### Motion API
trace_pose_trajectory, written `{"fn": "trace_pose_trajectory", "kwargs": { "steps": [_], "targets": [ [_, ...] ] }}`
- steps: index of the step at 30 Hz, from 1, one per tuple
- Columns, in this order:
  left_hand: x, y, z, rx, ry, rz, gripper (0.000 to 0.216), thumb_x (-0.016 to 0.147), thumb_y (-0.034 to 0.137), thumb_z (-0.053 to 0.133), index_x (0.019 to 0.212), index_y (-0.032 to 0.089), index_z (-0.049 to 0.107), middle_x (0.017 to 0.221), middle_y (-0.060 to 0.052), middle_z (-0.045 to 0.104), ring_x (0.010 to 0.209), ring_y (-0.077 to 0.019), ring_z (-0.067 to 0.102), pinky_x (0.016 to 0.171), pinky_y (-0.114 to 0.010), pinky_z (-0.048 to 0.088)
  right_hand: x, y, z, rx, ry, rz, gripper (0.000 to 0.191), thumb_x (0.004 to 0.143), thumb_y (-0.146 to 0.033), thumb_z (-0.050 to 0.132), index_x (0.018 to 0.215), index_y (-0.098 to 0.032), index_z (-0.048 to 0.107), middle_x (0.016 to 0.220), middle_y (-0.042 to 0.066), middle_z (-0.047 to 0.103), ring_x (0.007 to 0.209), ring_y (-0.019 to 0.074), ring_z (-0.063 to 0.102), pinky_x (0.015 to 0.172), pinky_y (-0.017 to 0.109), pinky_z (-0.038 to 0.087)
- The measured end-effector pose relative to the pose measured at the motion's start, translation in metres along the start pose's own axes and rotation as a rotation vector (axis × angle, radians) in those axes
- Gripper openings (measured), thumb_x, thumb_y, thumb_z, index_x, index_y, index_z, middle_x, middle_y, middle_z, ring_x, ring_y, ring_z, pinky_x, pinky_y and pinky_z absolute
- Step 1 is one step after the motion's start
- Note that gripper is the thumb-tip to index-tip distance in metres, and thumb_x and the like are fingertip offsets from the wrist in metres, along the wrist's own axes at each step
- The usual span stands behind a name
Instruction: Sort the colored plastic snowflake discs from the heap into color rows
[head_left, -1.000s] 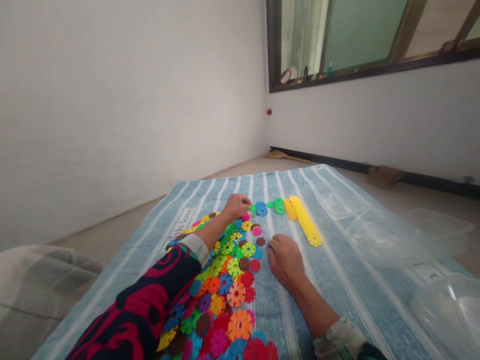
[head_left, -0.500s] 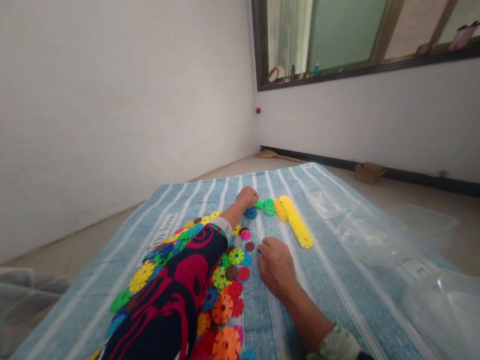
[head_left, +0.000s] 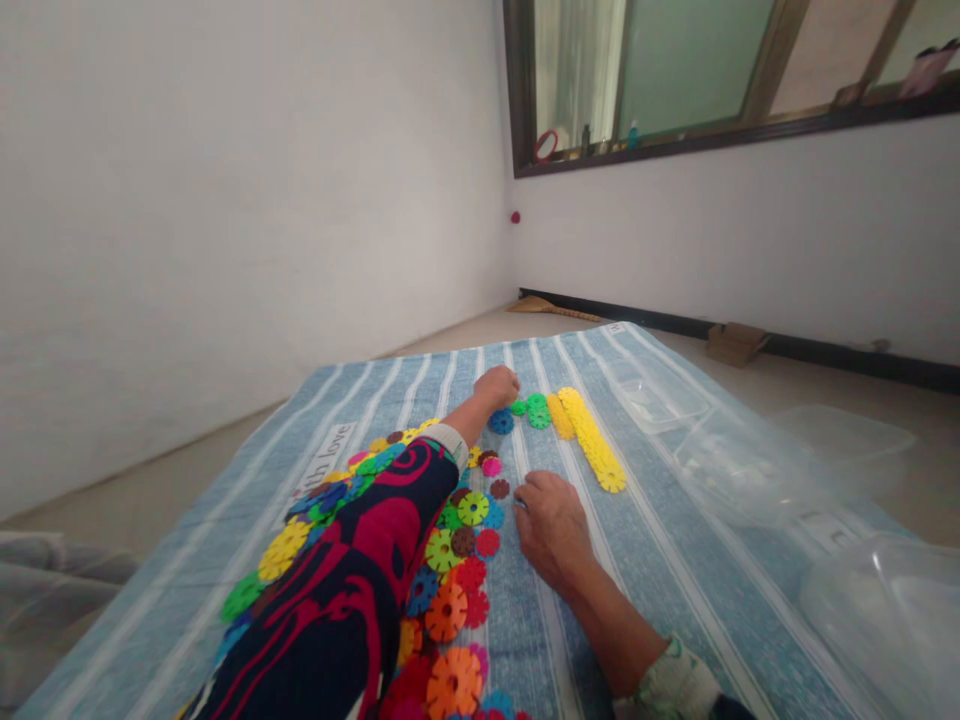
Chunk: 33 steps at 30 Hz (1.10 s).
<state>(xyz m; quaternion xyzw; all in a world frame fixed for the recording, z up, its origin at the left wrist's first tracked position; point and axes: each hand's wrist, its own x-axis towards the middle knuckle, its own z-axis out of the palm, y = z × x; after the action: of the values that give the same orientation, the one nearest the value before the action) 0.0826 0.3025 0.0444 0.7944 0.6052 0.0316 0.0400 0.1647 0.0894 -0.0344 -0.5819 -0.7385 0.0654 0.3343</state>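
Observation:
Many coloured plastic snowflake discs (head_left: 450, 560) lie scattered on a blue striped cloth (head_left: 675, 520). My left hand (head_left: 496, 386) reaches far forward, fingers curled closed, at a small green disc (head_left: 517, 408) beside a blue disc (head_left: 500, 422). What it grips, if anything, I cannot make out. Beyond lie more green discs (head_left: 537, 410) and a long row of yellow discs (head_left: 592, 445). My right hand (head_left: 550, 525) rests palm down on the cloth beside the pile, fingers bent, its fingertips hidden.
Clear plastic containers and lids (head_left: 735, 460) lie on the right of the cloth, another (head_left: 885, 610) at the near right. White walls meet in the corner ahead, with a window (head_left: 675, 70) above. A cardboard piece (head_left: 733, 342) lies by the baseboard.
My left arm has stretched further forward, from the pile's edge to the green and blue discs. My right hand has barely moved. The view shifted slightly.

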Motion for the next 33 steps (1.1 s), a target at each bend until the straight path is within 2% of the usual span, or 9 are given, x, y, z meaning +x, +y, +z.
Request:
{"fn": "trace_pose_trajectory", "kwargs": {
  "steps": [6,14,28,33],
  "targets": [
    [0.001,0.002,0.007,0.057,-0.065,0.094,0.024,0.057,0.014,0.061,0.078,0.018,0.073,0.087,-0.007,0.071,0.084,-0.0207,0.064,0.066,-0.023,0.044,0.000,0.003,0.004,0.005,0.015,-0.010,0.007,0.077,-0.016,0.055,0.077,-0.020,0.061,0.089,0.004,0.058,0.093,0.0185,0.048,0.085,0.030,0.032],
    [0.001,-0.002,0.010,0.041,-0.075,0.143,0.030,0.057,0.014,0.059,0.083,0.018,0.073,0.080,-0.003,0.070,0.076,-0.0172,0.062,0.062,-0.022,0.042,0.001,0.002,0.000,-0.010,-0.015,-0.010,0.008,0.079,-0.018,0.054,0.078,-0.020,0.062,0.089,0.005,0.058,0.092,0.0190,0.048,0.084,0.031,0.032],
    [-0.007,0.002,0.014,0.002,-0.040,0.140,0.032,0.055,0.021,0.066,0.087,0.022,0.072,0.084,-0.002,0.071,0.082,-0.0166,0.062,0.067,-0.020,0.043,0.001,0.003,0.000,-0.031,-0.012,-0.018,0.007,0.078,-0.018,0.054,0.078,-0.020,0.061,0.086,0.004,0.057,0.089,0.0190,0.047,0.082,0.031,0.032],
    [-0.011,0.003,0.006,0.011,-0.051,0.155,0.033,0.056,0.021,0.066,0.088,0.022,0.072,0.086,-0.001,0.071,0.084,-0.0165,0.062,0.067,-0.019,0.043,0.000,0.004,0.000,-0.030,-0.013,-0.011,0.007,0.079,-0.018,0.055,0.079,-0.020,0.061,0.086,0.004,0.057,0.090,0.0185,0.047,0.083,0.031,0.032]
  ]
}}
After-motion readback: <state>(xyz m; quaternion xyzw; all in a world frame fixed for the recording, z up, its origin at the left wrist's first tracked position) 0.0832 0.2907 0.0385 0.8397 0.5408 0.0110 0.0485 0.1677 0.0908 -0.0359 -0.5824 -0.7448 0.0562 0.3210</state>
